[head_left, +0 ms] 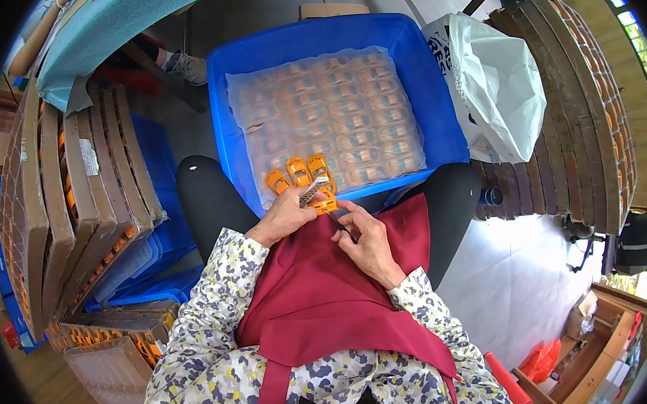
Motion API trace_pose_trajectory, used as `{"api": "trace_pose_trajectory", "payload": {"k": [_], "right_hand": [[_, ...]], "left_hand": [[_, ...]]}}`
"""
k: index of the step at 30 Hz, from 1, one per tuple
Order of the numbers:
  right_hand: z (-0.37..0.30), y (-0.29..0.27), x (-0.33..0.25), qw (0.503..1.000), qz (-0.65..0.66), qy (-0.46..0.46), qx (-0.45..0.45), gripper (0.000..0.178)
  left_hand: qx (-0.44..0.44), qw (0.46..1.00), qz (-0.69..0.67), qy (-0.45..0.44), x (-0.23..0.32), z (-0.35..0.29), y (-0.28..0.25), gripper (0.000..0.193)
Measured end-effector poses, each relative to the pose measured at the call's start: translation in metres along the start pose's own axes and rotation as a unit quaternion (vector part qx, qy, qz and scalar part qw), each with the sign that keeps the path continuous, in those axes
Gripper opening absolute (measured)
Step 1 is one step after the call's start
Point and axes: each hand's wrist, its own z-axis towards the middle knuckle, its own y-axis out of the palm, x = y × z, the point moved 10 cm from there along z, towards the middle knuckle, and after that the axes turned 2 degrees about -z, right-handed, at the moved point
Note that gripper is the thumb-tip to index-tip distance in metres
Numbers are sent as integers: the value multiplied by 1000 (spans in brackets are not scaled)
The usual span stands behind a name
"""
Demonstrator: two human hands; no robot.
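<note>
Above my lap, my left hand (pixel 285 214) is closed round an orange toy car (pixel 326 203). The same hand also holds a small sheet with a dark-and-white pattern (pixel 313 191), which sticks up beside the car. My right hand (pixel 368 242) pinches a thin dark tool (pixel 342 226), perhaps tweezers, its tip close to the car. Just beyond my left hand, three more orange toy cars (pixel 298 172) lie on a translucent sheet (pixel 332 118). Rows of similar cars show faintly through that sheet, inside a blue plastic bin (pixel 221 126).
Stacked brown cardboard trays with orange cars (pixel 72 191) stand at my left, and a taller stack of trays (pixel 559 107) at my right. A white plastic bag (pixel 500 82) hangs by the bin's right side. Turquoise cloth (pixel 135 23) spans the far edge. A wooden drawer unit (pixel 594 355) sits lower right.
</note>
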Motion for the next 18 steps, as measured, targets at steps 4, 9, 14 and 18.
{"api": "trace_pose_trajectory", "payload": {"k": [4,9,14,18], "right_hand": [[1,2,0,1000,-19,-3,-19,15],[2,3,-1,999,-36,-16,-19,15],[2,0,-1,1000,-6,-5,7,19],[3,3,-3,999,-36,-29,-16,15]], "left_hand": [[2,1000,14,-8,4,-1,0,34],[3,1000,20,-5,3,0,0,34],[4,1000,29,0,4,-1,0,34],[4,1000,31,1,4,-2,1,34]]}}
